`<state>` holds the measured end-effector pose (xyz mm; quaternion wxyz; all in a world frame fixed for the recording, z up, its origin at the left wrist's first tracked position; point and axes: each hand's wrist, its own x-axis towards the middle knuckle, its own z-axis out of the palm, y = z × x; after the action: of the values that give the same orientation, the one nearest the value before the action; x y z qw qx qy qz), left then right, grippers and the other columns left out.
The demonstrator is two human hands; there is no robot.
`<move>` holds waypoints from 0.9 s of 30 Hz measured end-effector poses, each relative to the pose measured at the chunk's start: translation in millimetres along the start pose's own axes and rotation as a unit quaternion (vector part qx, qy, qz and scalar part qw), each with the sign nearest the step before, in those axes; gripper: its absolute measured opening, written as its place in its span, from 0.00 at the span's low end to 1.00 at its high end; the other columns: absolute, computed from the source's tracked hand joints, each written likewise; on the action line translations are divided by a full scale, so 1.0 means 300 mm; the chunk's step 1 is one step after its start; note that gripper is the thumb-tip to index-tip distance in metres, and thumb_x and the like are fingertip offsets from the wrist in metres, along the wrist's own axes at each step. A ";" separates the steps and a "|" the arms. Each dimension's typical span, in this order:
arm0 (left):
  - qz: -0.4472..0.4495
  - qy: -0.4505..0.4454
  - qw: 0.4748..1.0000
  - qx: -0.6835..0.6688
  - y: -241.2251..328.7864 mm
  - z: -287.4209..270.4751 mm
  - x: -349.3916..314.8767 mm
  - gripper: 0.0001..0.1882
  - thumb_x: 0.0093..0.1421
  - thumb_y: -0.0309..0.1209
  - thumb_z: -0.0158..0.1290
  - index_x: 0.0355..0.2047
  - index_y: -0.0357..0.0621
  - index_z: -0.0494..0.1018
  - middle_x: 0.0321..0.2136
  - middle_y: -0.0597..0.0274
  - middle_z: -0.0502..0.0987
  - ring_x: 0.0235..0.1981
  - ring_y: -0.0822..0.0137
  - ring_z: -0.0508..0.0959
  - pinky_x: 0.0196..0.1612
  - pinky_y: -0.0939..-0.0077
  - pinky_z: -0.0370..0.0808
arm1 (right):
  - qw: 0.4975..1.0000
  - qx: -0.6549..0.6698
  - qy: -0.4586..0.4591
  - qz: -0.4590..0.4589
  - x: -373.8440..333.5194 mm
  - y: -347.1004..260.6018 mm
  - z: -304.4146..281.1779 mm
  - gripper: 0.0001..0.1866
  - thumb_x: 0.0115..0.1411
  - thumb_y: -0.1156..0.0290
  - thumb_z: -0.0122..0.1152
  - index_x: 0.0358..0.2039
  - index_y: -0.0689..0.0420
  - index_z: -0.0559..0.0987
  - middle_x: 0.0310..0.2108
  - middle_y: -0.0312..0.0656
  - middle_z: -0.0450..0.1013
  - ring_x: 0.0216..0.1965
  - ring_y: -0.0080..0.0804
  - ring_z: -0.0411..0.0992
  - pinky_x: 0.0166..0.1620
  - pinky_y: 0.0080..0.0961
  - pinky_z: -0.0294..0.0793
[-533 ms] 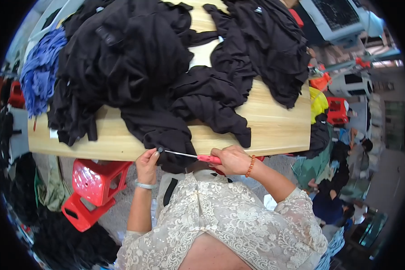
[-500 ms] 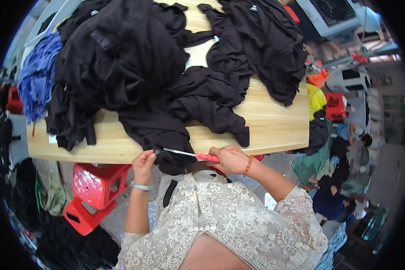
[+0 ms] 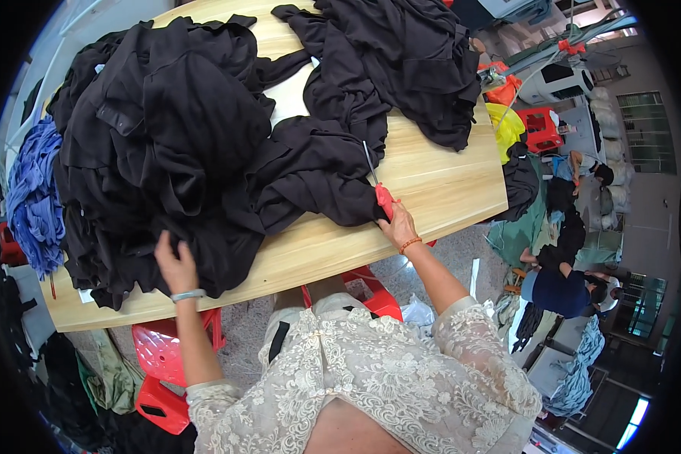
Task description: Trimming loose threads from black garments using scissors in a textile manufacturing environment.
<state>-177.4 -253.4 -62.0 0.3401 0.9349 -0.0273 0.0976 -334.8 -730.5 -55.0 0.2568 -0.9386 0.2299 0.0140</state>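
Note:
My right hand point(image 3: 401, 225) grips the red handles of a pair of scissors point(image 3: 384, 200), whose slim metal blade points away from me over a black garment point(image 3: 321, 170). That hand sits beside the near corner of this garment; whether its fingers also pinch the cloth is hard to make out. Over on the left, my left hand point(image 3: 175, 265) is open, thumb and forefinger apart, at the near side of a big heap of black garments point(image 3: 166, 129). Its fingertips reach the dark cloth there.
Another black pile point(image 3: 424, 68) lies at the far right of the wooden table point(image 3: 454, 181). Blue cloth point(image 3: 34, 197) hangs at the left edge. Red stools point(image 3: 159, 348) stand under the near edge. Other people point(image 3: 560, 291) are at the right.
My hands have moved apart from the near edge: the left went left to the heap, the right went forward with the scissors. The black cloth at my lap is back on the table.

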 end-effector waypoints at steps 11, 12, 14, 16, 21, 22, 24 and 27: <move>0.162 -0.059 0.975 -0.144 0.493 -0.079 -0.104 0.41 0.46 0.27 0.64 0.60 0.36 0.59 0.58 0.49 0.62 0.60 0.51 0.62 0.61 0.62 0.59 | 0.935 0.281 -0.192 -0.098 -0.165 -0.532 -0.346 0.10 0.51 0.69 0.67 0.24 0.61 0.76 0.14 0.35 0.64 0.19 0.15 0.60 0.24 0.21 0.63; 0.223 -0.105 0.950 -0.191 0.574 -0.077 -0.121 0.45 0.42 0.30 0.67 0.60 0.35 0.59 0.58 0.47 0.63 0.59 0.50 0.63 0.60 0.60 0.60 | 0.920 0.293 -0.229 -0.126 -0.174 -0.572 -0.344 0.09 0.50 0.71 0.68 0.27 0.61 0.77 0.15 0.36 0.66 0.20 0.15 0.62 0.25 0.20 0.64; 0.253 -0.191 0.906 -0.281 0.665 -0.050 -0.191 0.45 0.37 0.28 0.67 0.58 0.36 0.62 0.53 0.45 0.66 0.55 0.46 0.66 0.57 0.56 0.62 | 0.886 0.282 -0.305 -0.207 -0.164 -0.635 -0.342 0.16 0.48 0.73 0.71 0.38 0.61 0.80 0.23 0.40 0.76 0.24 0.17 0.71 0.28 0.19 0.68; 0.211 -0.214 0.895 -0.329 0.700 -0.025 -0.224 0.34 0.40 0.22 0.62 0.51 0.36 0.67 0.42 0.50 0.74 0.45 0.52 0.74 0.48 0.64 0.70 | 0.882 0.273 -0.304 -0.235 -0.157 -0.655 -0.347 0.16 0.47 0.74 0.71 0.37 0.63 0.79 0.27 0.43 0.78 0.27 0.21 0.74 0.31 0.19 0.71; -0.127 -0.239 0.781 -0.563 0.603 0.032 -0.280 0.13 0.55 0.16 0.49 0.41 0.35 0.69 0.35 0.64 0.77 0.37 0.78 0.75 0.40 0.82 0.73 | 0.913 0.333 -0.230 -0.044 -0.147 -0.550 -0.341 0.17 0.57 0.77 0.60 0.47 0.69 0.74 0.33 0.43 0.79 0.36 0.25 0.76 0.43 0.22 0.74; -0.143 -0.223 0.763 -0.590 0.596 0.013 -0.257 0.13 0.55 0.16 0.50 0.41 0.35 0.70 0.35 0.63 0.77 0.37 0.77 0.75 0.41 0.81 0.73 | 0.928 0.300 -0.217 -0.034 -0.138 -0.530 -0.334 0.18 0.57 0.78 0.60 0.48 0.69 0.74 0.34 0.43 0.78 0.37 0.24 0.76 0.44 0.22 0.74; -0.290 -0.175 0.659 -0.672 0.566 0.026 -0.237 0.10 0.60 0.29 0.49 0.41 0.40 0.71 0.33 0.64 0.77 0.33 0.71 0.76 0.37 0.77 0.74 | 0.946 0.242 -0.215 -0.034 -0.138 -0.496 -0.292 0.24 0.53 0.73 0.65 0.50 0.67 0.72 0.36 0.42 0.77 0.34 0.21 0.72 0.42 0.20 0.72; -0.348 -0.191 0.410 -0.821 0.491 0.040 -0.205 0.15 0.63 0.42 0.44 0.41 0.46 0.72 0.32 0.64 0.77 0.29 0.66 0.75 0.35 0.72 0.74 | 0.967 0.150 -0.181 -0.095 -0.151 -0.505 -0.231 0.29 0.47 0.67 0.71 0.48 0.64 0.72 0.34 0.46 0.75 0.31 0.30 0.71 0.41 0.25 0.71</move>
<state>-252.9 -375.1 9.6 0.9359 0.1326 0.1694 -0.2789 -315.3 -629.6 83.7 0.4323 -0.8887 0.0889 0.1242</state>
